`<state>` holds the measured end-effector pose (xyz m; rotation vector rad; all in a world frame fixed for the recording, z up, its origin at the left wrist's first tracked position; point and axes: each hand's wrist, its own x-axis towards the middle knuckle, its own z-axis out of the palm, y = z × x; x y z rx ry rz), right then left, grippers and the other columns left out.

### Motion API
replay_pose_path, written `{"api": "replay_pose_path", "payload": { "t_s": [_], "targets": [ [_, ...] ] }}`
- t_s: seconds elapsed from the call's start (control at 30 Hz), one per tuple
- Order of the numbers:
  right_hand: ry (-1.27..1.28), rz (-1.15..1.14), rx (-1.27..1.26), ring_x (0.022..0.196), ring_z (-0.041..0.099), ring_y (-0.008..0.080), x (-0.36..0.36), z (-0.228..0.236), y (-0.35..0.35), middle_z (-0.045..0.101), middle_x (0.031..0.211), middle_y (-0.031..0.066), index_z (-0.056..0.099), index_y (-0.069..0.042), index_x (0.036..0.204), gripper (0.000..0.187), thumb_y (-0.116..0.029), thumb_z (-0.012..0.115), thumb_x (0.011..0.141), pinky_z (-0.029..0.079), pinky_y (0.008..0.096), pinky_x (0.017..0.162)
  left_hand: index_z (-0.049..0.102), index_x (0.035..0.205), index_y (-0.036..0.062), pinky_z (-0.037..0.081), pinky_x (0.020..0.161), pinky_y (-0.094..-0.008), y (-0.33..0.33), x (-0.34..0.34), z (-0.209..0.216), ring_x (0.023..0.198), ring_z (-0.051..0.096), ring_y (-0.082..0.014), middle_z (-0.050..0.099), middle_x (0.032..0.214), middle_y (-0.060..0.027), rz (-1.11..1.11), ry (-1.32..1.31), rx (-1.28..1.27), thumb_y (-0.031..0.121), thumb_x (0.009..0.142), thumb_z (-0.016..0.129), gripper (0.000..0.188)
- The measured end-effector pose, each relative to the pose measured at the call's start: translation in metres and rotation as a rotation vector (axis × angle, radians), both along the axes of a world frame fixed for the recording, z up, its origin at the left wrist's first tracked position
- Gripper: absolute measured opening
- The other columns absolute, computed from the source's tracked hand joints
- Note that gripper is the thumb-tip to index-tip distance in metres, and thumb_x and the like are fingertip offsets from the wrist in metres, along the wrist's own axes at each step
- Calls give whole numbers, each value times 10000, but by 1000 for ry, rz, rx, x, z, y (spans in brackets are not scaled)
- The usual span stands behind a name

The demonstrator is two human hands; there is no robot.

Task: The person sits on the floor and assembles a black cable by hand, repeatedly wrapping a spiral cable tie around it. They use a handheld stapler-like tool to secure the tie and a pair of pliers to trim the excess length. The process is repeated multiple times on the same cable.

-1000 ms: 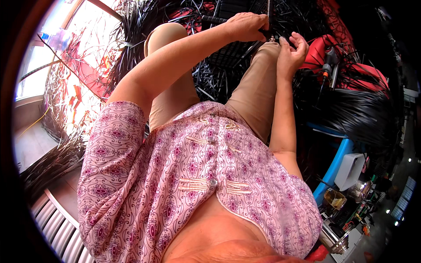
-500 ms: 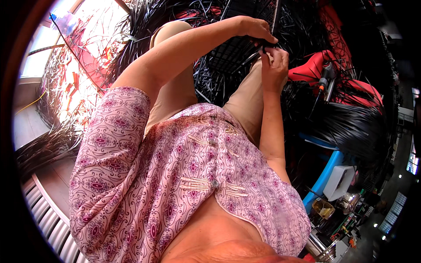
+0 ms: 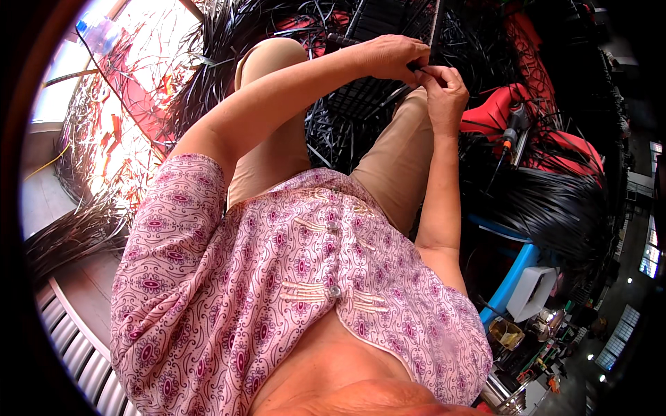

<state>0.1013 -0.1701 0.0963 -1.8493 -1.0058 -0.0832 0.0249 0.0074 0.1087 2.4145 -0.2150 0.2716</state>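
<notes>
My left hand [image 3: 397, 57] reaches across from the left, fingers bent down and closed on a thin black strip [image 3: 417, 67]. Right beside it my right hand [image 3: 446, 96] pinches the same spot between thumb and fingertips. Only a short dark bit of the strip shows between the hands; the rest is hidden. Below and behind my hands, between my knees, is a black woven lattice piece [image 3: 355, 97] with square openings. A thin pale rod [image 3: 436, 28] rises just beyond my fingers.
Black strips [image 3: 548, 197] are heaped at the right, with more in a bundle [image 3: 76, 232] at the left. A power tool [image 3: 515, 125] with an orange ring lies by red sheeting [image 3: 485, 111]. A blue-edged stand [image 3: 510, 277] and white box [image 3: 531, 292] are lower right.
Both hands have shifted slightly; the right one has moved a little right and turned, its fingertips now meeting the left's. The left hand has come slightly lower.
</notes>
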Motion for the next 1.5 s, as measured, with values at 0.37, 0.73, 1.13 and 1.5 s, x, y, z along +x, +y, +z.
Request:
{"api": "replay_pose_path", "payload": {
  "t_s": [0.37, 0.73, 1.13, 1.5],
  "targets": [
    [388, -4, 152, 925, 696, 197, -4, -6, -37, 718, 1027, 106, 728, -24, 1124, 299, -164, 764, 862, 558, 316, 819, 716, 1046, 72, 538, 705, -385, -10, -10, -12, 841, 689, -320, 684, 945, -88, 123, -316, 122, 262, 846, 775, 282],
    [16, -1096, 277, 963, 660, 199, 36, 9, -382, 689, 1134, 124, 639, -3, 1267, 427, -118, 757, 874, 532, 332, 859, 714, 941, 10, 496, 670, -305, -32, -11, 0, 735, 661, -174, 678, 838, -88, 190, -122, -109, 86, 831, 775, 146],
    [-12, -1177, 128, 832, 629, 125, -4, -49, -457, 688, 938, 44, 646, -10, 1250, 417, -83, 756, 854, 523, 273, 761, 631, 824, -17, 403, 617, -255, -21, -8, -7, 650, 475, -81, 569, 721, -15, 216, -111, -240, 4, 796, 748, 122],
    [104, -842, -54, 868, 692, 258, 38, -52, -309, 694, 1004, 134, 599, -39, 1279, 495, -114, 766, 820, 561, 380, 812, 674, 840, -4, 456, 619, -261, -4, -29, -5, 661, 569, -97, 628, 743, -37, 236, -110, -190, 15, 784, 777, 118]
  ]
}}
